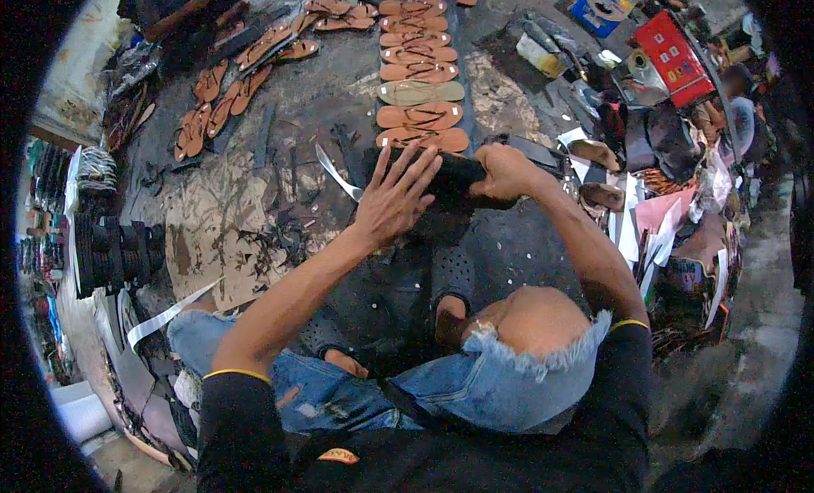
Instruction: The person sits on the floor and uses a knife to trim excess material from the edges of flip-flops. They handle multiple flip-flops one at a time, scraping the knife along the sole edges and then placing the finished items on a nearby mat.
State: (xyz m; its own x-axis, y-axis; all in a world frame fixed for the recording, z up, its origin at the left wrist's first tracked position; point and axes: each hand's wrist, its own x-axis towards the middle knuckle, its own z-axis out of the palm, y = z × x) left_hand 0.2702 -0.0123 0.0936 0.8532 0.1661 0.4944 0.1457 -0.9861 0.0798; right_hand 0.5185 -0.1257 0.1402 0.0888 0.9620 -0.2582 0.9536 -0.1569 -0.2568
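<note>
In front of my knees is a dark black block-like piece (456, 178); its exact kind cannot be made out. My right hand (504, 174) grips its right end, fingers closed round it. Over its left part lies my left hand (397, 193), fingers stretched out and slightly spread, touching the piece. Just beyond, a row of brown thong sandals (417, 116) runs away from me, with one paler greenish-beige sandal (421, 92) among them. A curved white strip (337, 175) lies left of my left hand.
More brown sandals (229, 103) lie at the far left. Stacked black soles (114, 254) stand at the left. On the right are a red board (676, 59), a blue box (600, 10), and scattered paper and scraps (666, 217). Offcuts litter the brown sheet (212, 230).
</note>
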